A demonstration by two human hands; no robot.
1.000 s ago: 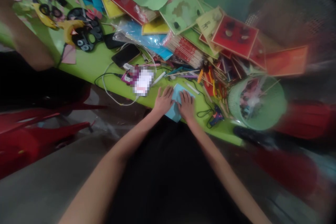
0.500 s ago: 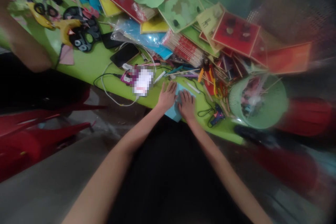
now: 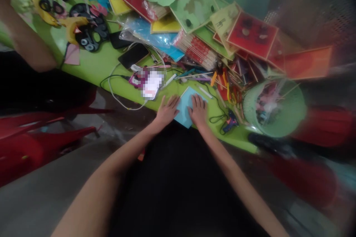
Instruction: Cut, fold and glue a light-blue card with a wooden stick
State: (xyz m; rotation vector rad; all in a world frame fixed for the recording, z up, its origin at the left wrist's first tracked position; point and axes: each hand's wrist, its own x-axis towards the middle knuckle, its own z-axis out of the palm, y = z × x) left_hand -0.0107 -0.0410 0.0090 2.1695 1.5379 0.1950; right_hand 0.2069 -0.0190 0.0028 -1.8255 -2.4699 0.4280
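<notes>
A light blue sheet of paper [image 3: 184, 108] lies at the near edge of the bright green table [image 3: 94, 67]. My left hand [image 3: 165, 110] rests flat at the sheet's left edge, fingers stretched out. Flat on the right part of the sheet lies my right hand [image 3: 198, 110], fingers spread forward. Neither hand grips anything.
A green basket [image 3: 289, 113] of craft bits stands at the right. Sticks, pliers and a glue gun [image 3: 229, 126] lie right of the paper. Phones [image 3: 133, 56], cables and stacked coloured cards [image 3: 251, 35] fill the back. Another person's arm [image 3: 25, 42] reaches in at the left. Red chairs [image 3: 33, 140] stand below.
My left hand has slid left, off the middle of the blue sheet to its left edge, baring more of the paper. My right hand has stayed in place.
</notes>
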